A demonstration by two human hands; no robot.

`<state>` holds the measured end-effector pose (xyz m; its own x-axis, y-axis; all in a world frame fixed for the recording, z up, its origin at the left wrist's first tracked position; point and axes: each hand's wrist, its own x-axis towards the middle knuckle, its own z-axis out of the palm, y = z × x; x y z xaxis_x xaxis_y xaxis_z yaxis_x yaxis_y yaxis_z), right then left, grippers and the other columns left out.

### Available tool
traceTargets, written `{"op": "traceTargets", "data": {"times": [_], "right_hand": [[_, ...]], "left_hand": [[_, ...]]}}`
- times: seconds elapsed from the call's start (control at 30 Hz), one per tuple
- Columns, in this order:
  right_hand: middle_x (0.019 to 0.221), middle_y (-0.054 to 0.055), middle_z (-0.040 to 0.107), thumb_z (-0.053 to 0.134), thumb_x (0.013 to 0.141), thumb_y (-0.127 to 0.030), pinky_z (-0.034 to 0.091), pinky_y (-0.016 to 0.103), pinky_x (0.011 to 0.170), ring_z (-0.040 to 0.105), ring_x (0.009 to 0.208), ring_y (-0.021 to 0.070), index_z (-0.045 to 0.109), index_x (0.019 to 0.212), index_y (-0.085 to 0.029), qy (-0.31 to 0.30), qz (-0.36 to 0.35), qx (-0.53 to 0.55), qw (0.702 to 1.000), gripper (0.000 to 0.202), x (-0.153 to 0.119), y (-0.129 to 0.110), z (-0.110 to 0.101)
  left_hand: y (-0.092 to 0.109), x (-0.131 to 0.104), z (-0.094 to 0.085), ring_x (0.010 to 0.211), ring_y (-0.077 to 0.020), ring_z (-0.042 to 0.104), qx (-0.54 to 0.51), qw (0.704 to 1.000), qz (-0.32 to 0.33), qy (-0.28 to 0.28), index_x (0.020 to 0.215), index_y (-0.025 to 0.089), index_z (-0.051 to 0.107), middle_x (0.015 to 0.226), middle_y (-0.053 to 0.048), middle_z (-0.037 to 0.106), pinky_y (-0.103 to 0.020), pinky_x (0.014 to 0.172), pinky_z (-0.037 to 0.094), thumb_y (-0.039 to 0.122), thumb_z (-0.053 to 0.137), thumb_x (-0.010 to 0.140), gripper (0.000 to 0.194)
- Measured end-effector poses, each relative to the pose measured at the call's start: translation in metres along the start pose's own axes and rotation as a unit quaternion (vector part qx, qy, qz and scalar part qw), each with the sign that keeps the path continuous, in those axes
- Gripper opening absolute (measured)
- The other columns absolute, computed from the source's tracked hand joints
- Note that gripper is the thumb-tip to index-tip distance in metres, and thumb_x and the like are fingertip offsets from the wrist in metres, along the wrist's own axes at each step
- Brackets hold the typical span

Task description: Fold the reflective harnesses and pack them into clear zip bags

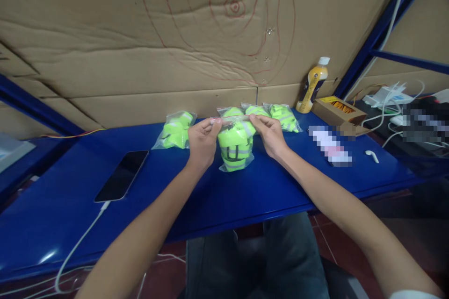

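Between my two hands hangs a clear zip bag (236, 147) packed with folded neon-yellow fabric that has grey reflective strips and a black strap. My left hand (204, 142) pinches the left end of the bag's red-lined top edge between thumb and fingers. At the other end of that edge, my right hand (268, 133) pinches the plastic the same way. Behind it, partly hidden, lie more bags of the same fabric: one bag (176, 130) to the left, another bag (283, 117) to the right, with others in the middle.
A phone (122, 176) with a white cable lies left on the blue table (210, 210). Rightward are a yellow bottle (313, 85), an open cardboard box (338, 110), a blurred flat item (329, 145) and a white earbud (372, 156). Cardboard (105, 18) walls the back.
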<state>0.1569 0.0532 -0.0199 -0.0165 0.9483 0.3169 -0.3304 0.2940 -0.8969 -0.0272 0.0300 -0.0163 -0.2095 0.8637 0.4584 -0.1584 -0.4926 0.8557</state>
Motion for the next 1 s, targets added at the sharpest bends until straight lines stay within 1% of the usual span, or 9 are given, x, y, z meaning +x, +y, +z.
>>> {"op": "traceTargets", "data": {"times": [0.07, 0.13, 0.3, 0.4, 0.47, 0.57, 0.7, 0.83, 1.0], "right_hand": [[0.083, 0.003, 0.078, 0.094, 0.070, -0.059, 0.051, 0.033, 0.083, 0.067, 0.083, 0.0185, 0.084, 0.077, -0.024, -0.021, 0.003, -0.009, 1.000, 0.037, -0.0013, -0.0014, 0.0010], [0.080, 0.003, 0.078, 0.094, 0.069, -0.059, 0.052, 0.035, 0.087, 0.069, 0.087, 0.0210, 0.084, 0.076, -0.025, -0.019, -0.008, -0.027, 0.999, 0.036, -0.0026, -0.0018, 0.0016], [0.075, 0.003, 0.077, 0.092, 0.070, -0.064, 0.051, 0.034, 0.078, 0.068, 0.080, 0.0214, 0.084, 0.075, -0.025, 0.014, -0.026, -0.041, 0.999, 0.040, -0.0043, 0.0005, 0.0029], [0.077, 0.003, 0.078, 0.092, 0.071, -0.064, 0.052, 0.033, 0.079, 0.068, 0.080, 0.0203, 0.084, 0.075, -0.025, 0.004, -0.033, -0.038, 0.999, 0.040, -0.0048, 0.0003, 0.0046], [0.084, 0.002, 0.080, 0.093, 0.072, -0.061, 0.053, 0.032, 0.082, 0.069, 0.084, 0.0192, 0.085, 0.079, -0.025, -0.019, -0.019, -0.018, 0.999, 0.038, -0.0056, -0.0008, 0.0057], [0.093, 0.003, 0.082, 0.096, 0.069, -0.058, 0.055, 0.032, 0.086, 0.071, 0.087, 0.0189, 0.086, 0.088, -0.024, -0.038, 0.033, 0.023, 0.998, 0.041, -0.0077, -0.0013, 0.0071], [0.093, 0.004, 0.083, 0.098, 0.066, -0.057, 0.057, 0.034, 0.087, 0.073, 0.087, 0.0204, 0.085, 0.090, -0.022, -0.038, 0.067, 0.054, 0.996, 0.044, -0.0102, 0.0009, 0.0086], [0.087, 0.002, 0.082, 0.099, 0.064, -0.056, 0.056, 0.033, 0.083, 0.071, 0.082, 0.0190, 0.084, 0.084, -0.023, -0.012, 0.049, 0.040, 0.998, 0.041, -0.0101, 0.0016, 0.0092], [0.091, 0.002, 0.082, 0.098, 0.067, -0.053, 0.055, 0.034, 0.087, 0.071, 0.086, 0.0186, 0.086, 0.086, -0.025, -0.053, 0.027, 0.011, 0.998, 0.036, -0.0054, 0.0000, 0.0057]], "left_hand": [[0.0020, -0.0013, 0.0016, 0.078, -0.0215, 0.078, 0.012, 1.000, 0.012, -0.006, 0.087, 0.017, 0.086, 0.088, -0.009, 0.083, -0.033, 0.083, 0.064, 0.048, 0.089, 0.085, 0.031], [0.0034, -0.0022, 0.0029, 0.081, -0.0223, 0.079, 0.007, 1.000, 0.006, -0.018, 0.089, 0.017, 0.086, 0.089, -0.009, 0.083, -0.034, 0.085, 0.064, 0.048, 0.088, 0.086, 0.031], [0.0036, -0.0023, 0.0039, 0.081, -0.0245, 0.080, -0.009, 0.999, -0.019, -0.026, 0.089, 0.017, 0.084, 0.086, -0.009, 0.083, -0.038, 0.085, 0.065, 0.049, 0.091, 0.082, 0.034], [0.0032, -0.0015, 0.0029, 0.078, -0.0228, 0.079, -0.004, 1.000, -0.013, -0.016, 0.086, 0.016, 0.083, 0.086, -0.010, 0.082, -0.034, 0.081, 0.064, 0.050, 0.092, 0.081, 0.035], [0.0036, -0.0016, 0.0024, 0.077, -0.0216, 0.078, 0.006, 1.000, -0.007, -0.014, 0.087, 0.016, 0.083, 0.086, -0.009, 0.083, -0.032, 0.079, 0.063, 0.050, 0.092, 0.081, 0.035], [0.0049, -0.0032, 0.0031, 0.080, -0.0225, 0.078, 0.028, 0.999, 0.002, -0.023, 0.090, 0.015, 0.084, 0.087, -0.009, 0.082, -0.033, 0.082, 0.063, 0.049, 0.090, 0.083, 0.035], [0.0053, -0.0058, 0.0059, 0.083, -0.0237, 0.079, 0.011, 0.999, -0.015, -0.034, 0.093, 0.015, 0.084, 0.089, -0.010, 0.082, -0.034, 0.086, 0.063, 0.050, 0.090, 0.083, 0.037], [0.0033, -0.0060, 0.0068, 0.081, -0.0227, 0.078, 0.002, 0.999, -0.027, -0.035, 0.092, 0.016, 0.083, 0.088, -0.009, 0.082, -0.034, 0.083, 0.063, 0.047, 0.092, 0.081, 0.034], [0.0001, -0.0054, 0.0049, 0.079, -0.0207, 0.076, 0.008, 1.000, -0.012, -0.018, 0.089, 0.018, 0.083, 0.086, -0.007, 0.082, -0.033, 0.082, 0.062, 0.043, 0.093, 0.078, 0.029]]}}
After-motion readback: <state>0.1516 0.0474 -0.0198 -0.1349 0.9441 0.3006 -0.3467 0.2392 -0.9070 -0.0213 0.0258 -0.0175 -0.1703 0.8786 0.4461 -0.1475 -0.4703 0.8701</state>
